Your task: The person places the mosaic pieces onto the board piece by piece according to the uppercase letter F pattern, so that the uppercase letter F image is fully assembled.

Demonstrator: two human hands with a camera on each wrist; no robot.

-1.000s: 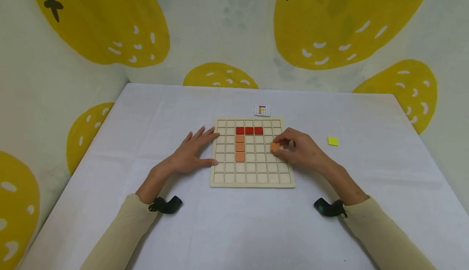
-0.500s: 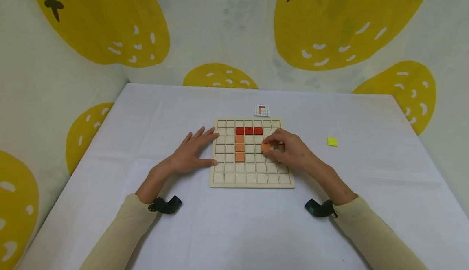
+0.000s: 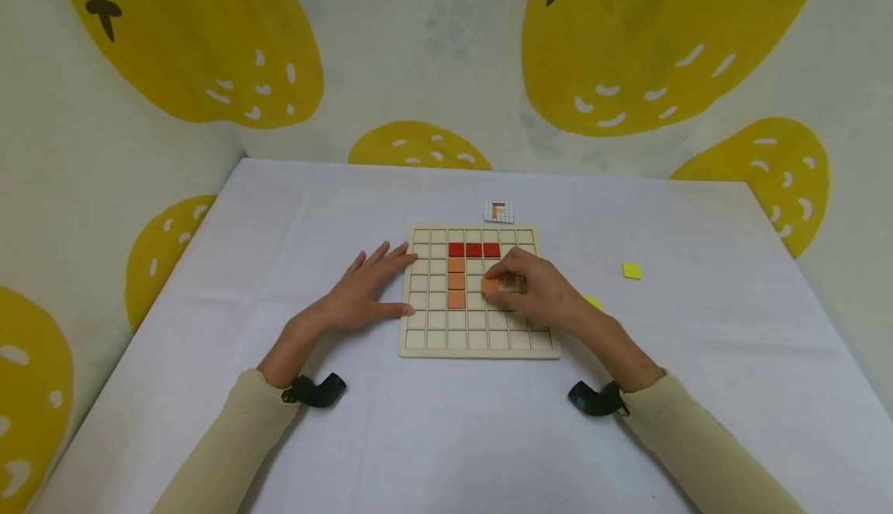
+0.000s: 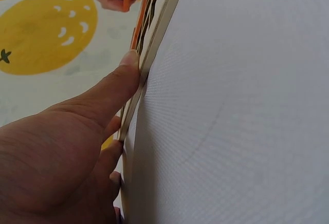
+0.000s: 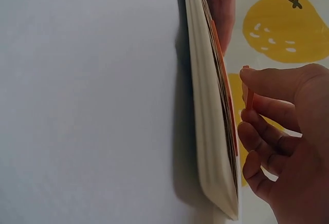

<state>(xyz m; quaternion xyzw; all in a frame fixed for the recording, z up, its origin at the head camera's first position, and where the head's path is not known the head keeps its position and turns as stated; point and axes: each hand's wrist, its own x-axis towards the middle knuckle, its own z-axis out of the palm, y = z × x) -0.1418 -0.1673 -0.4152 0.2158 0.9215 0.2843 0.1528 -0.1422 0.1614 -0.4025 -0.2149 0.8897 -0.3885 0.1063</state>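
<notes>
A pale wooden grid board (image 3: 456,340) lies on the white cloth in front of me. Three red tiles (image 3: 474,250) form a row on it, and three orange tiles (image 3: 456,281) run down from the row's left end. Over the board's middle, my right hand (image 3: 543,291) pinches another orange tile (image 3: 491,286) between thumb and fingertips. The right wrist view shows that orange tile (image 5: 250,96) held edge-on, a little above the board's surface. My left hand (image 3: 361,295) rests along the left edge, fingers spread, its thumb (image 4: 129,62) on the rim.
A small printed grid card (image 3: 498,211) lies just behind the board. One yellow tile (image 3: 632,270) sits on the cloth to the right, and another yellow tile (image 3: 594,301) shows partly behind my right wrist. Patterned cloth walls stand behind and at the sides of the table.
My right hand has carried the orange tile leftward from the board's right side to near its middle. A second yellow tile has come into view behind the wrist. The left hand has stayed put.
</notes>
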